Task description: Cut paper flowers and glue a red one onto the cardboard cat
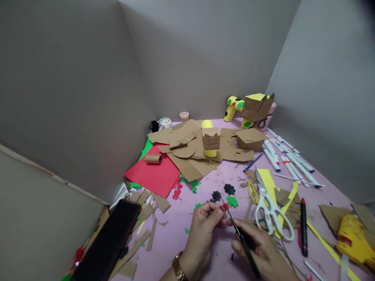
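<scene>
My left hand (205, 226), with a gold watch at the wrist, is closed in a pinch on a small red piece (224, 207). My right hand (258, 246) is closed around a thin dark brush or pen (241, 238) whose tip meets the red piece. Both hands hover low over the pink table (181, 218). Just beyond them lie black paper flowers (229, 189) and a green one (232, 201).
White scissors (271, 208), yellow strips and a black-red crayon (303, 226) lie to the right. Markers (288, 162), cardboard pieces and a cardboard cat on a yellow tube (211, 142) sit behind. Red paper (154, 173) and a black phone (109, 242) lie left. Grey walls surround.
</scene>
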The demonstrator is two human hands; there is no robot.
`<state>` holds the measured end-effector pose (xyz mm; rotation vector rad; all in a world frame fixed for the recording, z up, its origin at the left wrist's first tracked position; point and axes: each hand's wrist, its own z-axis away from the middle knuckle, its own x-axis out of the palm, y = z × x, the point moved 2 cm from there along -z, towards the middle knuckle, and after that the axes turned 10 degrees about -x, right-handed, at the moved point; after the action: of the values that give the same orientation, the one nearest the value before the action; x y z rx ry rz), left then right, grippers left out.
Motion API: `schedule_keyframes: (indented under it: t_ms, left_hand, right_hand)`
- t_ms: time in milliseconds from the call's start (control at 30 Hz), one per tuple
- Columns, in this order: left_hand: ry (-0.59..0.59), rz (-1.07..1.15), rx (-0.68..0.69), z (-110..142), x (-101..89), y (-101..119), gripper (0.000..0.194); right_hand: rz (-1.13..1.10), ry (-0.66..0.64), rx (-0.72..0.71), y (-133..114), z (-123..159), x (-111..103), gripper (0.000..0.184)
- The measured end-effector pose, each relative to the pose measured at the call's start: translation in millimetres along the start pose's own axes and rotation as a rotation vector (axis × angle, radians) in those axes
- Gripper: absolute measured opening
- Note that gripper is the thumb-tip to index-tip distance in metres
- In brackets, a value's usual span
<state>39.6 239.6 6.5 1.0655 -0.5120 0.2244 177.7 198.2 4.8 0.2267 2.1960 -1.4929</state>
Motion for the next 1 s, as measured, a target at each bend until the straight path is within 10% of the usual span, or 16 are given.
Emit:
schedule_keyframes:
  t_ms: [1000]
  left_hand:
    - [0.004, -0.238, 0.000, -1, -5.8, 16, 0.017]
  right_hand:
    - [0.098, -0.098, 0.058, 4, 3, -4, 0.035]
